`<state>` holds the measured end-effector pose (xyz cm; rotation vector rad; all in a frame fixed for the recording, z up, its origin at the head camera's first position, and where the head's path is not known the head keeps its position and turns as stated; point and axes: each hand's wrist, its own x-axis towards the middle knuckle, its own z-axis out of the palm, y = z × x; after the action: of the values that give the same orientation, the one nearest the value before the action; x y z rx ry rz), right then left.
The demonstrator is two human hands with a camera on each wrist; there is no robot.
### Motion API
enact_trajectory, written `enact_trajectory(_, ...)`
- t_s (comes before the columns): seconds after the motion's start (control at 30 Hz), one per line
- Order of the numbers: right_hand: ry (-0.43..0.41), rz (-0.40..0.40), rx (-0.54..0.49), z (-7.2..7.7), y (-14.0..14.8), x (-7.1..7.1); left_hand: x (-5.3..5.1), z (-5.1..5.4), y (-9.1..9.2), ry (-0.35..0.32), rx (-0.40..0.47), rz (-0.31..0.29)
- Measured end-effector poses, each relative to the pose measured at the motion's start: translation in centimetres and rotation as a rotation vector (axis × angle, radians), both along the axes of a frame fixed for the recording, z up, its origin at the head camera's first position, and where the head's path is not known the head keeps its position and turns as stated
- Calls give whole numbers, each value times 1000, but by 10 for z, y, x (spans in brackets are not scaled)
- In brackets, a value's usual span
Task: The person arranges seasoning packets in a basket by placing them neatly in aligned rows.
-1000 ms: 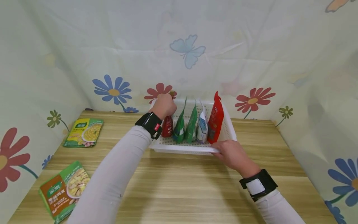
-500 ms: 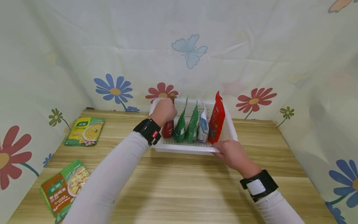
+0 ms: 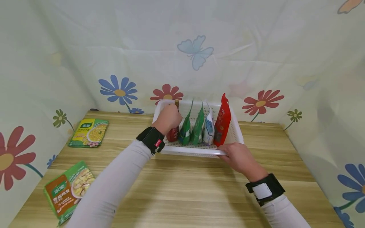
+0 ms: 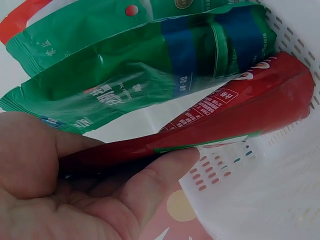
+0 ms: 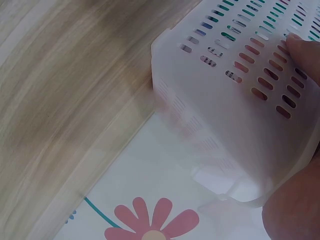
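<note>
One dark red pouch [image 3: 172,134] is upright in the left end of the white basket [image 3: 188,150]. Its long axis goes up and down: the thin top points up and the wider bottom points down, with a narrow side turned to the near side. Whether the bottom touches the basket floor, I cannot tell.

The left hand [image 3: 168,118] pinches this pouch at its upper part, with thumb and fingers on opposite faces. Most of the pouch is below the grip, and a small piece of the top edge shows beyond the knuckles. The left arm comes from the near left, and the hand is bent over the basket from above.

Just to the right stand two green packets [image 3: 197,131], then a white packet [image 3: 208,129] and a taller red bag [image 3: 223,122]. The right hand [image 3: 235,158] grips the basket's near rim close to the right corner, its arm coming from the near right. On the table [image 3: 182,193], at left, lie a yellow packet [image 3: 82,134] and, nearer, a brown packet [image 3: 62,193].
</note>
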<state>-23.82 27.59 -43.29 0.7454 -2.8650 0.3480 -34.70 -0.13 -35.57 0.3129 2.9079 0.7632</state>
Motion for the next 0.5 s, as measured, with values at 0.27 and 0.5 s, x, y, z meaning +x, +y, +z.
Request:
enact_trajectory(0.27, -1, 5, 1, 0, 0, 0, 5, 0, 1, -19, 17, 22)
enact_trajectory(0.5, -5, 3, -3, 0, 0, 0, 6, 2, 1, -49, 17, 32)
